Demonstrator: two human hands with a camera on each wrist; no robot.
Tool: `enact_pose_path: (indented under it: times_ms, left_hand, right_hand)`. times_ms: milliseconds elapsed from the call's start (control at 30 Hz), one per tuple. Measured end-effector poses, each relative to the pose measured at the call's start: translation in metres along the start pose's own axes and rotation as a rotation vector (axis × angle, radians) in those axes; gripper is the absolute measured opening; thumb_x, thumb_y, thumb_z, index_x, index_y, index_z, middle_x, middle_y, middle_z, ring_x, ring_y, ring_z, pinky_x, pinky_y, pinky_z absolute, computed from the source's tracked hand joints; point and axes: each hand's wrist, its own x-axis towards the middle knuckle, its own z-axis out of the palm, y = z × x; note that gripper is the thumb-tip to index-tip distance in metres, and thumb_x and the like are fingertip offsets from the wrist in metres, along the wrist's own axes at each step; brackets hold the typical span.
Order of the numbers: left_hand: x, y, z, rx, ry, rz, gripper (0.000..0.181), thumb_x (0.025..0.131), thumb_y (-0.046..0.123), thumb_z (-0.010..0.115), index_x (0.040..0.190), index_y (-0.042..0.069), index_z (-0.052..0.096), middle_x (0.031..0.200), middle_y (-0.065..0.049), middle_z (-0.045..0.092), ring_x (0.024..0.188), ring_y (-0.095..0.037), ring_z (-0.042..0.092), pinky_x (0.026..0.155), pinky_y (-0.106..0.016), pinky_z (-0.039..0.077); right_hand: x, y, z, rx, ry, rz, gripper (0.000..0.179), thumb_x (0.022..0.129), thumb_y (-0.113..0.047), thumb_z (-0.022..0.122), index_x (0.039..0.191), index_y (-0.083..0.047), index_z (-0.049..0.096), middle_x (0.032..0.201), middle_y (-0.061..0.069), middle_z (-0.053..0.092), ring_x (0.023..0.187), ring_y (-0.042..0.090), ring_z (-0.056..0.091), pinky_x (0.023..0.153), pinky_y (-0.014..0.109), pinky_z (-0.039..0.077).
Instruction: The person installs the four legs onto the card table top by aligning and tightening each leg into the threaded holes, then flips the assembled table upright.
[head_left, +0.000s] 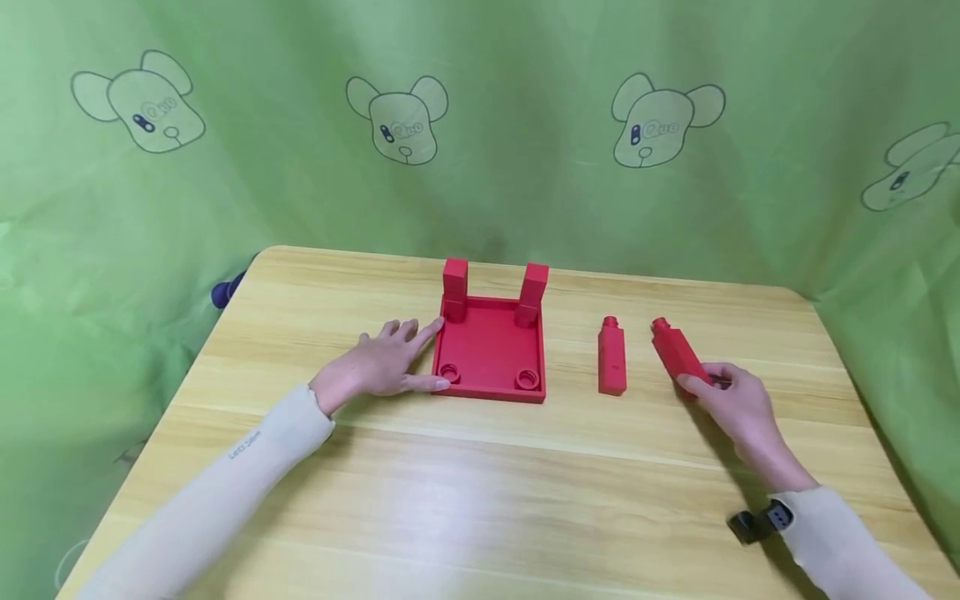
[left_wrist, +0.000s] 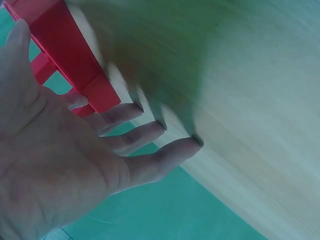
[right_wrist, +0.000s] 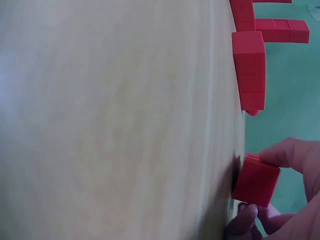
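A red square tray-like toy tabletop (head_left: 487, 354) lies rim up on the table. Two red square legs stand upright at its far corners, the left leg (head_left: 455, 283) and the right leg (head_left: 533, 286). Its near corners show round threaded sockets (head_left: 527, 380). My left hand (head_left: 382, 362) is spread along its left side, index fingertip and thumb at the rim. Between thumb and fingers, my right hand (head_left: 738, 404) pinches the near end of a loose red leg (head_left: 677, 350), its threaded tip pointing away. Another loose leg (head_left: 612, 358) lies between that hand and the tabletop.
Everything is on a light wood-grain table (head_left: 450, 492) with rounded far corners. A green curtain (head_left: 525, 192) with printed bear heads hangs around its back and sides. A dark blue object (head_left: 225, 292) shows past the left edge.
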Motion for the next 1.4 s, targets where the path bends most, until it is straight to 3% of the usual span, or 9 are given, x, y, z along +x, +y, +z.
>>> enact_pose_path:
  times_ms: [100,200,400,500,700,867,1167,1267,1400]
  left_hand:
    - [0.0,-0.001,0.001,0.001,-0.008,0.002,0.109,0.098,0.081,0.057,0.178,0.025,0.007,0.176,-0.024,0.024,0.158,-0.055,0.023,0.112,-0.086,0.028]
    - [0.0,-0.002,0.0,-0.002,-0.03,0.014,0.108,0.1,0.08,0.055,0.178,0.025,0.005,0.176,-0.025,0.022,0.158,-0.057,0.022,0.112,-0.087,0.027]
    - [-0.001,-0.006,-0.008,-0.034,-0.09,0.036,0.108,0.101,0.079,0.054,0.178,0.025,0.001,0.178,-0.025,0.017,0.159,-0.058,0.017,0.112,-0.089,0.022]
    - [-0.001,-0.008,-0.011,-0.054,-0.104,0.044,0.109,0.101,0.077,0.057,0.178,0.025,0.001,0.178,-0.025,0.016,0.159,-0.058,0.017,0.113,-0.088,0.021]
    - [-0.003,-0.008,-0.012,-0.075,-0.107,0.044,0.109,0.101,0.072,0.062,0.178,0.023,0.003,0.178,-0.026,0.017,0.159,-0.058,0.018,0.114,-0.087,0.024]
    - [-0.003,-0.008,-0.012,-0.077,-0.084,0.04,0.108,0.1,0.073,0.064,0.178,0.024,0.006,0.177,-0.025,0.019,0.159,-0.057,0.02,0.113,-0.087,0.024]
    - [-0.003,-0.011,-0.011,-0.068,-0.048,0.023,0.109,0.097,0.075,0.066,0.178,0.027,0.011,0.176,-0.022,0.024,0.157,-0.054,0.025,0.112,-0.088,0.023]
    - [-0.003,-0.011,-0.011,-0.066,-0.045,0.029,0.109,0.097,0.075,0.066,0.178,0.026,0.011,0.176,-0.023,0.024,0.157,-0.055,0.025,0.112,-0.088,0.024]
    - [-0.002,-0.009,-0.01,-0.067,-0.036,0.041,0.108,0.098,0.074,0.067,0.178,0.025,0.012,0.176,-0.024,0.025,0.157,-0.055,0.026,0.112,-0.088,0.024]
  right_hand:
    - [0.0,0.003,0.0,0.056,0.037,0.037,0.067,0.108,-0.044,0.067,0.146,0.01,0.056,0.136,0.026,0.057,0.102,0.025,0.053,0.069,0.018,0.051]
    - [0.0,0.004,-0.001,0.131,0.09,0.067,0.063,0.107,-0.046,0.068,0.142,0.006,0.06,0.129,0.016,0.059,0.095,0.017,0.056,0.068,0.018,0.054]
    - [-0.004,-0.008,-0.01,0.463,0.157,0.088,0.022,0.1,-0.035,0.084,0.108,-0.017,0.074,0.092,-0.011,0.069,0.078,0.006,0.063,0.063,0.017,0.055]
    - [-0.009,-0.019,-0.015,0.638,0.191,0.059,0.015,0.096,-0.027,0.088,0.098,-0.018,0.077,0.085,-0.011,0.074,0.076,0.004,0.064,0.062,0.014,0.054]
    - [-0.013,-0.039,-0.007,0.837,0.28,-0.003,0.013,0.095,-0.013,0.088,0.102,-0.012,0.077,0.089,-0.007,0.079,0.079,0.004,0.071,0.071,0.014,0.058]
    - [-0.013,-0.055,0.005,0.953,0.349,-0.036,0.024,0.093,-0.003,0.087,0.11,-0.006,0.071,0.094,-0.001,0.075,0.081,0.008,0.068,0.074,0.016,0.058]
    - [-0.021,-0.088,0.03,1.088,0.338,-0.147,0.031,0.095,0.002,0.083,0.118,-0.004,0.064,0.105,0.006,0.076,0.089,0.012,0.069,0.077,0.02,0.058]
    - [-0.023,-0.099,0.041,1.1,0.312,-0.177,0.027,0.097,0.001,0.082,0.117,-0.003,0.065,0.107,0.008,0.076,0.091,0.014,0.068,0.079,0.021,0.057]
    - [-0.028,-0.111,0.056,1.028,0.234,-0.225,0.022,0.1,-0.004,0.079,0.118,-0.003,0.067,0.108,0.008,0.075,0.094,0.015,0.067,0.085,0.021,0.056]
